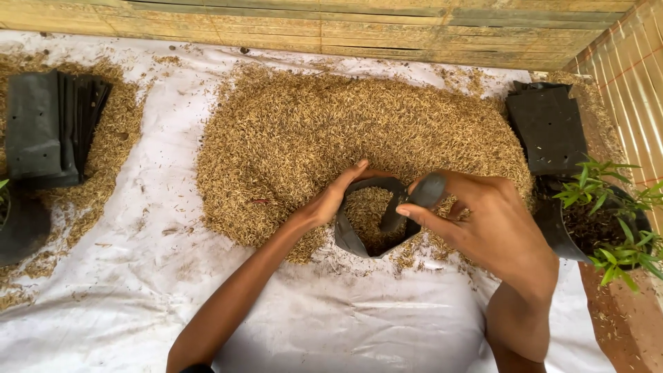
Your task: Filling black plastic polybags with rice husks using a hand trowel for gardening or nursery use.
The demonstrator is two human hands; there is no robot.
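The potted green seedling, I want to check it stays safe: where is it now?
In the head view the potted green seedling stands at the far right edge, just right of the right hand and below a stack of black bags.

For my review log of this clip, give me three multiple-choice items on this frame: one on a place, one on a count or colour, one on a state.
1. Where does the stack of flat black bags lie?
A. far left on the sheet
B. inside the open bag
C. on the wooden wall

2. What colour is the sheet under the husk pile?
A. blue
B. white
C. red

3. In what state is the black bag between the hands?
A. folded flat
B. tied shut
C. held open, with husks inside

Key: 1 A, the stack rests at the left edge among scattered husks. 2 B, white sheet shows all around the pile. 3 C, the left hand and the right hand grip the rim, and husks show in the mouth.
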